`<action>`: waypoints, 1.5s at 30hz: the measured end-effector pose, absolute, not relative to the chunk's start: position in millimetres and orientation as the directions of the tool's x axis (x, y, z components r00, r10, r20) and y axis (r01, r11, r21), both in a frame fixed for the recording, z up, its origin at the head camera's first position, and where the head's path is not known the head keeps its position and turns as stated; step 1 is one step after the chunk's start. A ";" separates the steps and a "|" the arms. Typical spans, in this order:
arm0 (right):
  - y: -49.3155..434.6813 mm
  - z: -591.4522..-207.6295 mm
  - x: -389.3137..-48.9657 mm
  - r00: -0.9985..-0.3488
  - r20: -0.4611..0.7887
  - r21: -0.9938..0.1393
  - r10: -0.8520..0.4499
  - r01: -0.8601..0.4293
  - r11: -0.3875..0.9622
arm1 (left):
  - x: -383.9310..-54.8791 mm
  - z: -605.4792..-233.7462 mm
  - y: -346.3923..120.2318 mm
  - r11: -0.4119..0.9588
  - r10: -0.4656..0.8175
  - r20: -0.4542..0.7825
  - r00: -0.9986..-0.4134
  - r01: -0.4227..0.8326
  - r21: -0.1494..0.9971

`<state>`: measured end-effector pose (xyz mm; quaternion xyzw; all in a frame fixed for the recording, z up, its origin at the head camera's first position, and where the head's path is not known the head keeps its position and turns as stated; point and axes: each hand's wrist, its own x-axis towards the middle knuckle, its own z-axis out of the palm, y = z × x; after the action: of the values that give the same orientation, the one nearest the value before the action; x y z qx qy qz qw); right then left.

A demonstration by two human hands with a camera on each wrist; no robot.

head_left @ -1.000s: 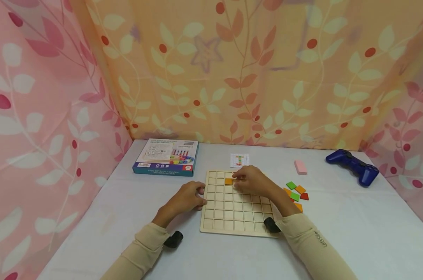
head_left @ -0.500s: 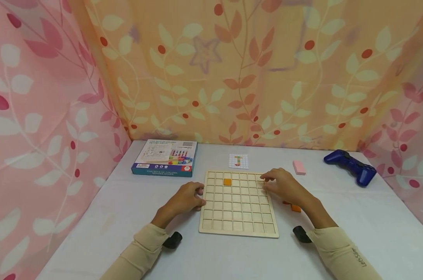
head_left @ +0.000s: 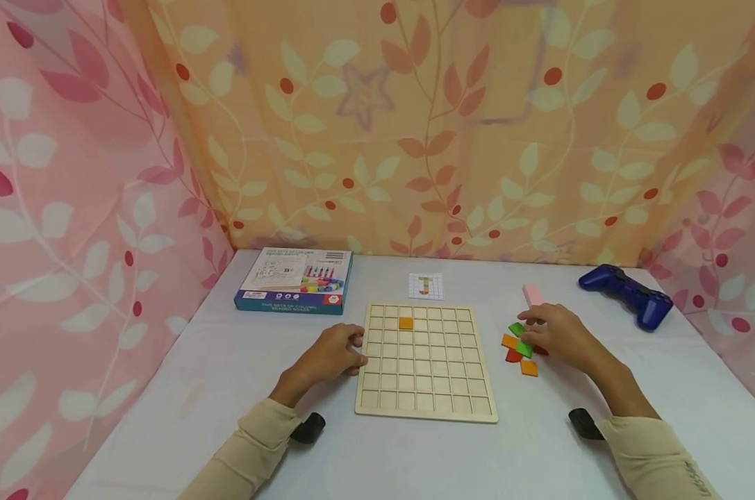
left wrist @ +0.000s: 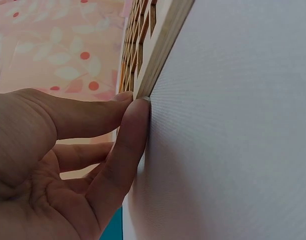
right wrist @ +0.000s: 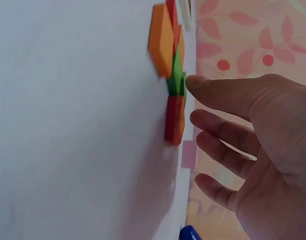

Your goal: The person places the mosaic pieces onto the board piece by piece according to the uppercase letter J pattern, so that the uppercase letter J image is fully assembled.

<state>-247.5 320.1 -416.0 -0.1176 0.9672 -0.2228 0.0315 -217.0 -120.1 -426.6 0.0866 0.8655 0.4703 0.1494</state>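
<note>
My left hand (head_left: 333, 353) pinches the left edge of a wooden grid board (head_left: 424, 408), thumb and a fingertip right at its rim in the left wrist view. An orange square tile (head_left: 405, 323) sits in one of the board's upper cells. Over at the right, my right hand (head_left: 561, 335) hovers with loosely spread fingers above a small pile of coloured tiles. The pile has green tiles (head_left: 524, 348), orange tiles (head_left: 529, 369) and red pieces (head_left: 512, 356). In the right wrist view the thumb (right wrist: 208, 90) points toward a green tile (right wrist: 175, 75), with nothing between the fingers.
A small pattern card (head_left: 426, 286) lies behind the board. At the back left is a flat toy box (head_left: 294, 280). A pink block (head_left: 531, 294) and a blue game controller (head_left: 627, 297) lie at the back right. Patterned curtains surround the white table (head_left: 440, 458).
My right hand has left the orange tile on the board and moved right to the loose tile pile. The left hand has stayed at the board's edge.
</note>
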 end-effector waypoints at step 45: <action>272.9 -420.6 -265.5 -0.932 0.088 -0.460 -0.352 -0.351 0.815 | -219.9 -429.8 -120.5 0.544 0.279 -0.184 -0.943 -0.002 0.839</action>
<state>-265.5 272.9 -420.6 -0.1845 0.9527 -0.2414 0.0004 -219.9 -120.5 -429.8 0.0800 0.8659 0.4705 0.1495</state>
